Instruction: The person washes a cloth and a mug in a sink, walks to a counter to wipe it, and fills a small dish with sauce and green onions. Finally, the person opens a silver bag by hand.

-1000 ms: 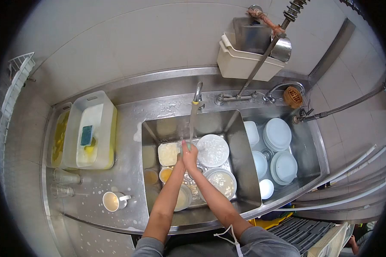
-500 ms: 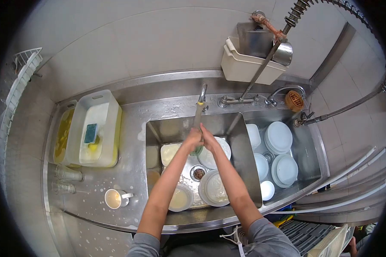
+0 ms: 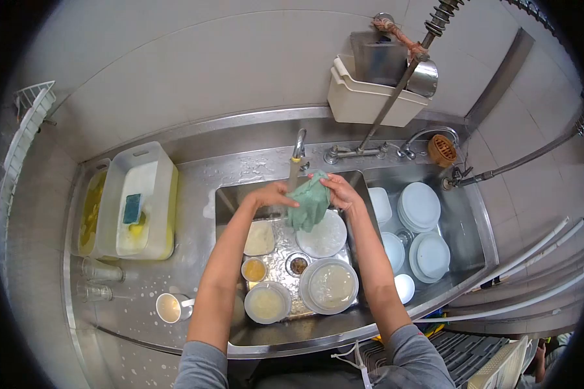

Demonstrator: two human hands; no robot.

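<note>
A wet green cloth (image 3: 310,204) hangs spread between my two hands above the left sink basin (image 3: 253,334). My left hand (image 3: 272,194) grips its left edge, and my right hand (image 3: 340,190) pinches its upper right corner. Just behind the cloth, water runs from the faucet (image 3: 299,146). Beneath it in the basin lie a round white plate (image 3: 322,236), a rectangular dish (image 3: 259,238), a small bowl with yellowish liquid (image 3: 254,270), a round bowl (image 3: 267,303) and stacked plates (image 3: 333,286) holding cloudy water. The drain (image 3: 298,265) sits between them.
The right basin (image 3: 470,259) holds several white plates and bowls (image 3: 420,206). On the left counter stand a plastic tub (image 3: 139,243) with a sponge (image 3: 133,209), glasses (image 3: 102,270) and a mug (image 3: 169,307). A spray hose (image 3: 396,104) rises behind the basins.
My hands were together wringing the bunched cloth under the faucet. They have moved apart, and the cloth has opened out between them. The view has shifted slightly.
</note>
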